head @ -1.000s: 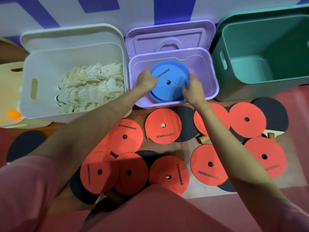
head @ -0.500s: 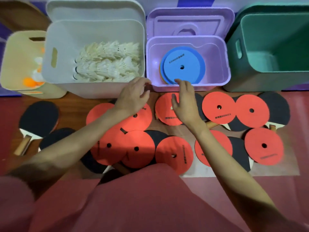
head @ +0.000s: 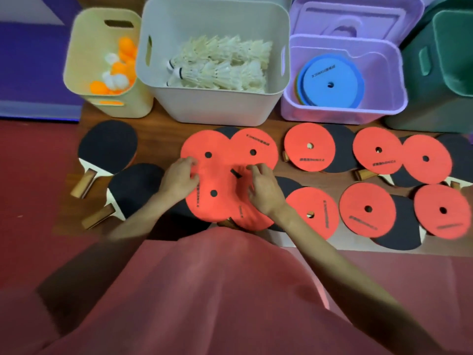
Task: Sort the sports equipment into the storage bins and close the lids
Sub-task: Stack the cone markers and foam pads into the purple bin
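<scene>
While my left hand [head: 180, 176] and right hand [head: 263, 193] rest with loosely curled fingers on the overlapping red discs [head: 213, 175], gripping nothing that I can confirm, sorting looks roughly half done. Blue discs [head: 330, 83] lie in the purple bin [head: 343, 108], shuttlecocks [head: 220, 65] in the white bin [head: 215, 106], balls [head: 115, 70] in the beige bin [head: 128, 106]. Red discs and paddles [head: 107, 144] remain outside; the green bin [head: 435, 108] looks empty, and every lid is off.

Pretty dim, flat indoor light overall, no glare seen anywhere. Soft shadows are cast under the forearms. Both hands are smeared by motion blur, the right hand [head: 265, 192] more. Bin walls are bowed by wide-angle distortion near the edges, and the corners are softened.
</scene>
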